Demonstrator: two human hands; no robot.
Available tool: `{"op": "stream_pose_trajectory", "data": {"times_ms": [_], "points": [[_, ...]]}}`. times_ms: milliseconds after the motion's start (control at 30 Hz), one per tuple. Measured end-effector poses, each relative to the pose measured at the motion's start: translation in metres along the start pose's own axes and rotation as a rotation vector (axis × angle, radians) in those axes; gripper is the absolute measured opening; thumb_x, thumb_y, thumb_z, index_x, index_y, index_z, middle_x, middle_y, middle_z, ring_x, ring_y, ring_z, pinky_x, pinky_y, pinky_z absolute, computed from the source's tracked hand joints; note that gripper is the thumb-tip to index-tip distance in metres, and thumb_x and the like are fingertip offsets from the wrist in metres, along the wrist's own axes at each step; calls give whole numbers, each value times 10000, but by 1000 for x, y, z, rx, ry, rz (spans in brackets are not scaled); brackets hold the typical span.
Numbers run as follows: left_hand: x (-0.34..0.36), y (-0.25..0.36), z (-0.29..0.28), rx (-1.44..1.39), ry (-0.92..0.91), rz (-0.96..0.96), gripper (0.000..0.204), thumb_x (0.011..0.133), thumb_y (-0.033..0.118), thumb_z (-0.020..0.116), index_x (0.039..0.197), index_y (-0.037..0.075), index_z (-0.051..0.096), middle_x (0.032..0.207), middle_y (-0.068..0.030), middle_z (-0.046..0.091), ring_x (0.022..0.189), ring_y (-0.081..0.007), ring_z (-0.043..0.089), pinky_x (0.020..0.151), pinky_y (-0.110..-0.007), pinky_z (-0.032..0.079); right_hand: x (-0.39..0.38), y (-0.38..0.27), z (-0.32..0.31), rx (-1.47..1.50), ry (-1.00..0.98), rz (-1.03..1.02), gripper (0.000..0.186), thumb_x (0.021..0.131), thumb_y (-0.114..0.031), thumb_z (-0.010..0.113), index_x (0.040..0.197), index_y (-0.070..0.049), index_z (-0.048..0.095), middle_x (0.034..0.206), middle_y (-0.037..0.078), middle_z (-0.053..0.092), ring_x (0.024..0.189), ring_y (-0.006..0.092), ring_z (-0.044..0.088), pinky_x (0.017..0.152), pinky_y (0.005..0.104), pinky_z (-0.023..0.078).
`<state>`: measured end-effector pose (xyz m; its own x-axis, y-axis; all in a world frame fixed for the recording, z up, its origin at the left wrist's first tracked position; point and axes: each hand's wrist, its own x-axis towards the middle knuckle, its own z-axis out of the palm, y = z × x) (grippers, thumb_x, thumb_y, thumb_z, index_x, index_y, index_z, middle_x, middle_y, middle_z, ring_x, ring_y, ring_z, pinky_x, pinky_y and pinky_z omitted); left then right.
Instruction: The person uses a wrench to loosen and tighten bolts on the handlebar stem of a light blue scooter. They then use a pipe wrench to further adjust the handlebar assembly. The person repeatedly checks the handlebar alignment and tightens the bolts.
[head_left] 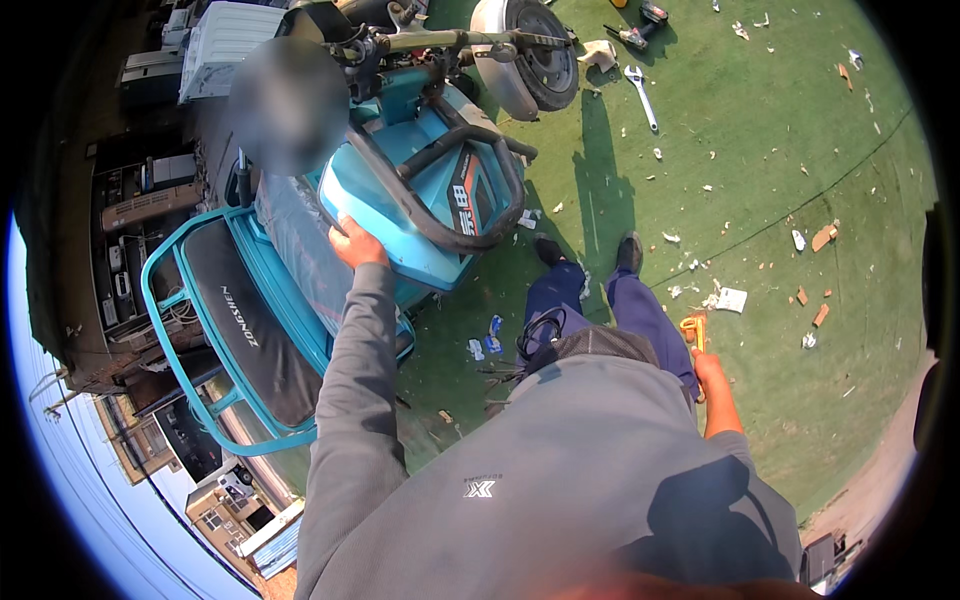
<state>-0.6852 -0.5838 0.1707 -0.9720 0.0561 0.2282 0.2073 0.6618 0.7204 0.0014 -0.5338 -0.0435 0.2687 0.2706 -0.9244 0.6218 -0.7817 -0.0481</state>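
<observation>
My left hand [357, 244] is closed over the edge of a glossy turquoise body panel [400, 238] on an electric tricycle. A thick black tube bumper [505, 195] loops around that panel. Down by my right thigh, my right hand [710, 368] grips a small yellow-and-orange tool [692, 330]; its exact kind is hard to make out. Beside my left arm are the tricycle's black padded backrest [255, 320] and its turquoise tube frame [180, 350]. Its wheel [540, 60] shows at the top.
On the green floor [720, 200] lie an adjustable wrench [642, 98], a dark power tool [640, 28], a white square scrap [731, 300], blue-and-white wrappers [494, 335] and scattered brown and white debris. A black cable [540, 330] hangs at my waist. Buildings and stored goods stand at left.
</observation>
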Motion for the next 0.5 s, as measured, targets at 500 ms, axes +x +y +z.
{"op": "stream_pose_trajectory", "data": {"times_ms": [500], "points": [[11, -16, 2, 54, -17, 26, 661, 997, 434, 498, 1310, -148, 484, 1316, -327, 543, 1240, -431, 517, 1067, -444, 388, 9, -3, -7, 11, -84, 21, 500, 933, -394, 632, 958, 105, 625, 786, 158, 638, 633, 245, 597, 601, 421, 465]]}}
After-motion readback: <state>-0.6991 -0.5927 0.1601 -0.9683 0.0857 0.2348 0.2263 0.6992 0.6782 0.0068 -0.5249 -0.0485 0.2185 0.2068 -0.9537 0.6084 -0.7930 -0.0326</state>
